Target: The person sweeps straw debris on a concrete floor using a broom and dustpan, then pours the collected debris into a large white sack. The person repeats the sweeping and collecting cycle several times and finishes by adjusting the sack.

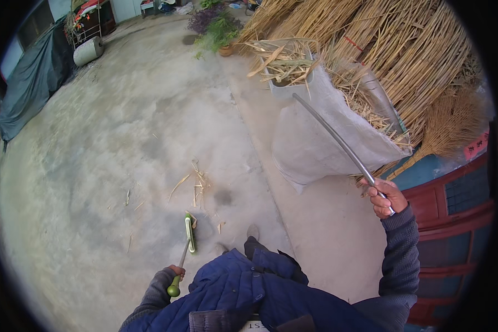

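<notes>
My right hand [385, 198] is wrapped round the metal pole [337, 138] of a long-handled dustpan. Out at the pole's far end the grey dustpan [309, 77] is heaped with dry leaves and husks. It is over or against the far edge of a white woven sack [310, 138], which holds more dry straw along its opening. On the left, my left hand [177, 270] grips a broom by its metal stick, just past the green handle end [174, 289]. The broom's green and white head [190, 232] is low, at or near the concrete; contact is hard to tell.
Tall bundles of dry stalks [420, 50] stand behind the sack, with a twig broom [454, 122] beside them. Straw scraps [198, 182] lie on the concrete ahead of my feet. A potted plant [225, 51], a stone roller [88, 51] and a dark tarp [36, 80] are farther off.
</notes>
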Tool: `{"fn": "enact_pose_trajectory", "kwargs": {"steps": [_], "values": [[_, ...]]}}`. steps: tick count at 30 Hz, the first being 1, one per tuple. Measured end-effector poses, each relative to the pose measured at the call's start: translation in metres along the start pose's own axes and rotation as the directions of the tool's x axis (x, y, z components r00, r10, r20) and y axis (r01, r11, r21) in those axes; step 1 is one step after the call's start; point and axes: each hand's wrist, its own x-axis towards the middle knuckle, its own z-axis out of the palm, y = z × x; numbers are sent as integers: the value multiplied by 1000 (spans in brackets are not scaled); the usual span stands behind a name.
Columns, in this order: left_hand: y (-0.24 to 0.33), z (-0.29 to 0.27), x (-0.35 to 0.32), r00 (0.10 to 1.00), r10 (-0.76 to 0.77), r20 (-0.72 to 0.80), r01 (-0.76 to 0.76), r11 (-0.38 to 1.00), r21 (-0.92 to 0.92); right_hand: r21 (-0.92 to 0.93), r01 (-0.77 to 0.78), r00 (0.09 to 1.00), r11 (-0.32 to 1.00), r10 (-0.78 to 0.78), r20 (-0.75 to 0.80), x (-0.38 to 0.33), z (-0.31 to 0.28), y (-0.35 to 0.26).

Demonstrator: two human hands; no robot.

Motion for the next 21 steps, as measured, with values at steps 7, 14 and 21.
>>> {"fn": "enact_pose_trajectory", "kwargs": {"steps": [7,14,21], "values": [[18,-4,11,997,-38,72,40,999,-30,21,217,971,976,-213,-110,-60,-24,-45],[49,-4,9,999,-43,24,42,997,57,115,271,946,956,-243,-213,-88,-65,-56],[75,-5,12,999,-10,44,5,994,109,105,271,900,957,-213,-380,-93,-111,-62]]}}
